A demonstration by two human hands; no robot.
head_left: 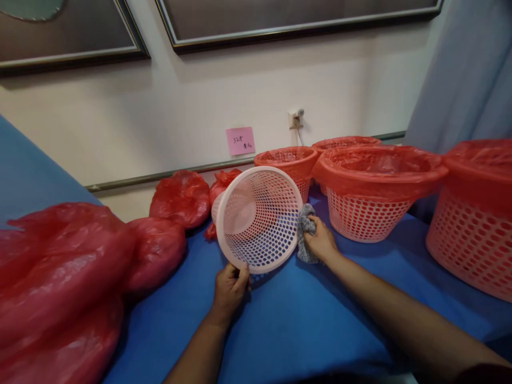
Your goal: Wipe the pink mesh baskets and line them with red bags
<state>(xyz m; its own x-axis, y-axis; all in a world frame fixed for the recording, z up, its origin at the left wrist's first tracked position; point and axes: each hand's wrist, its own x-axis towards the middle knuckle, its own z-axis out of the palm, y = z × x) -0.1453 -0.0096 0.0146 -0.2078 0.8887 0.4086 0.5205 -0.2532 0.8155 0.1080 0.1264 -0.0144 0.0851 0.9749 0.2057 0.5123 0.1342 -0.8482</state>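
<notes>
A pale pink plastic basket [236, 213] with a perforated wall is tilted on its side, its open mouth facing me. My left hand [232, 288] grips the lower rim, thumb on the inside edge. At the basket's right rim, my right hand [321, 240] is closed on a grey cloth [306, 234]. The cloth lies against the outside of the rim. Part of the basket's outer wall is hidden behind its own mouth.
Several baskets lined with red plastic bags, including one large basket [368, 213], stand to the right on the blue tablecloth [280, 325]. Full red bags [68, 266] lie at left. A pink note [240, 141] and a socket [296, 120] are on the wall behind.
</notes>
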